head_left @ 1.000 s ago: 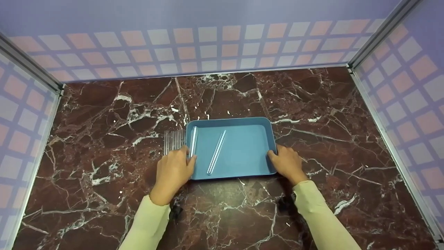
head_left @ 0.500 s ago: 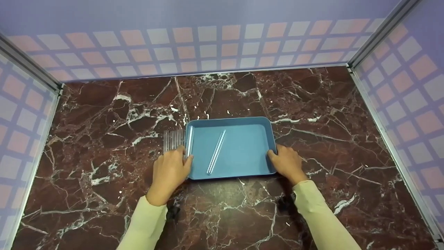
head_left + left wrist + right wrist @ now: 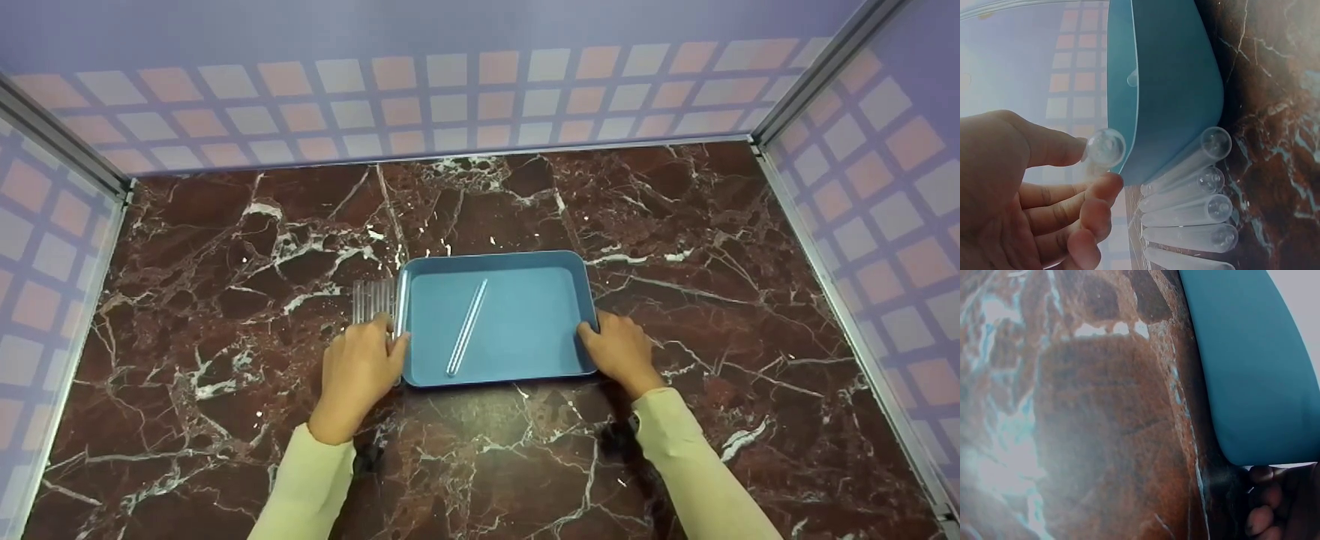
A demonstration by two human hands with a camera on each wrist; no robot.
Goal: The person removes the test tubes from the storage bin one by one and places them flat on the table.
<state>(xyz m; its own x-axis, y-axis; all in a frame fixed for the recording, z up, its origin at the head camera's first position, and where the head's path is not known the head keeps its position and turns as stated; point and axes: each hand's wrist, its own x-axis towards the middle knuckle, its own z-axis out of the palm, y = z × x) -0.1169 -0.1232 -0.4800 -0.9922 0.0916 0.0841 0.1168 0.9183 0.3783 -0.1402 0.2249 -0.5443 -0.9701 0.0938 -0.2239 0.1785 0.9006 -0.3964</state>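
A blue tray [image 3: 525, 319] lies on the marble table, with one clear test tube [image 3: 467, 328] slanting across its floor. My left hand [image 3: 360, 367], at the tray's left side, pinches a second test tube [image 3: 403, 296] between thumb and fingers. This tube runs along the left rim; in the left wrist view its rounded end [image 3: 1107, 147] shows just outside the tray wall. On the table left of the tray, several more test tubes [image 3: 370, 300] lie side by side, partly hidden by my left hand. My right hand [image 3: 621, 352] grips the tray's right edge near the front corner.
Dark red marble with white veins forms the table top [image 3: 225, 300]. A lilac back wall [image 3: 480, 101] with pink and white squares closes the far side. Similar panels stand at left and right, joined by metal posts [image 3: 817, 71].
My left hand has shifted left with the pinched test tube, from inside the tray's left side to over its left rim. The right hand and tray have hardly moved.
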